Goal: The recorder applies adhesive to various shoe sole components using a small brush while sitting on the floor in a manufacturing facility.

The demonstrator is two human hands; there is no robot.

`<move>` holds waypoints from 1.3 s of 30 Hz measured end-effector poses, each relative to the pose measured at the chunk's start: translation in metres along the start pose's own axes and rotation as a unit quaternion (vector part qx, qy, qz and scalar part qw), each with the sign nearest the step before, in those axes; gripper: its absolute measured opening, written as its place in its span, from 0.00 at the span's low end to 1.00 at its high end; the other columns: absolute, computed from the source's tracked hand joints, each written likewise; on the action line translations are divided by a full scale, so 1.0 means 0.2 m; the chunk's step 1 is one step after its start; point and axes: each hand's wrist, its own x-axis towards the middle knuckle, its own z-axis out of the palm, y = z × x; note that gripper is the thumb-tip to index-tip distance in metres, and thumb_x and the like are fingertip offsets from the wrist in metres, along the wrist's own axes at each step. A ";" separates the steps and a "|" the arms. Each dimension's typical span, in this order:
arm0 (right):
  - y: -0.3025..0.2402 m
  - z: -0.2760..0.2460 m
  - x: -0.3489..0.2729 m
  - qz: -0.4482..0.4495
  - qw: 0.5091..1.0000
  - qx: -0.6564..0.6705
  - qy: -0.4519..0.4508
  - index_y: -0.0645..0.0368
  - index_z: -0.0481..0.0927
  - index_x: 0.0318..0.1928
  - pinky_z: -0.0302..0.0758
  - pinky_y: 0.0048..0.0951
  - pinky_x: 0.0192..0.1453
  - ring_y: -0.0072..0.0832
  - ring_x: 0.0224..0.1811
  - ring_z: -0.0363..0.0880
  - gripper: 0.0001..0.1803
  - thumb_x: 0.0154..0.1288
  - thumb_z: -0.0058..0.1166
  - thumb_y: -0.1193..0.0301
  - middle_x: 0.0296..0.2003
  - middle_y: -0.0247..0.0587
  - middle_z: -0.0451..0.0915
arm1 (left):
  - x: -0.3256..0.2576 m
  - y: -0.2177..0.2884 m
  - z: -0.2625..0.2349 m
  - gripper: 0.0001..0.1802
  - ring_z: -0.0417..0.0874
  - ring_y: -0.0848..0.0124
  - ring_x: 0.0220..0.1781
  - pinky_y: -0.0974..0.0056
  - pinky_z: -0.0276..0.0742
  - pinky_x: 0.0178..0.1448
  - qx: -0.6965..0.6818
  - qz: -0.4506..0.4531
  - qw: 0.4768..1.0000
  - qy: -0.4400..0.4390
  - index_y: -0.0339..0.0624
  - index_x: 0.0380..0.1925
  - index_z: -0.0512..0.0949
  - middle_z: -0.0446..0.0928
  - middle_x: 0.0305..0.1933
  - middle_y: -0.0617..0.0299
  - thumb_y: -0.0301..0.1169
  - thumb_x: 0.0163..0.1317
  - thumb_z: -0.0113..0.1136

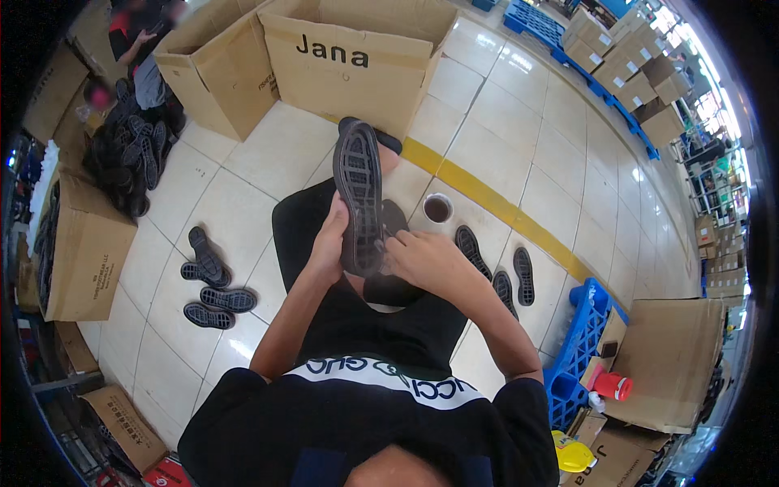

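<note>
A dark shoe sole stands nearly upright in front of me, its grid-patterned side toward me. My left hand grips its left edge. At the lower right edge of the sole, my right hand has its fingers bent and drawn together. Whatever those fingers hold, if anything, is hidden from me. Just behind the right hand shows a dark flat shape, partly covered. Several loose soles lie on the floor to both sides, such as a pair on the left and one sole on the right.
A cup of dark liquid stands on the floor beyond my right hand. Large cardboard boxes stand ahead. Dark soles are heaped at the left near another person. On the right are a blue pallet and a red container.
</note>
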 end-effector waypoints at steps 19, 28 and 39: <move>0.01 0.06 0.14 -0.025 0.974 0.072 0.212 0.64 0.74 0.41 0.76 0.35 0.52 0.41 0.48 0.77 0.11 0.57 0.55 0.76 0.49 0.47 0.75 | -0.01 -0.05 -0.02 0.25 0.70 0.70 0.64 0.61 0.68 0.66 -0.011 0.017 0.999 0.033 0.52 0.70 0.52 0.66 0.65 0.60 0.44 0.77 0.30; -0.09 0.10 -0.05 -0.088 0.979 0.132 0.126 0.64 0.74 0.43 0.75 0.36 0.53 0.41 0.49 0.77 0.13 0.56 0.53 0.77 0.51 0.48 0.74 | 0.04 0.06 -0.09 0.28 0.80 0.59 0.53 0.57 0.80 0.53 0.000 0.064 0.997 0.039 0.48 0.68 0.54 0.72 0.60 0.46 0.49 0.76 0.24; -0.08 0.14 0.02 -0.024 0.987 0.048 0.152 0.64 0.75 0.44 0.74 0.35 0.55 0.41 0.52 0.76 0.14 0.56 0.50 0.76 0.53 0.47 0.74 | 0.02 0.07 -0.06 0.27 0.78 0.55 0.57 0.53 0.76 0.60 -0.034 0.067 0.997 0.002 0.48 0.68 0.52 0.69 0.62 0.45 0.48 0.75 0.27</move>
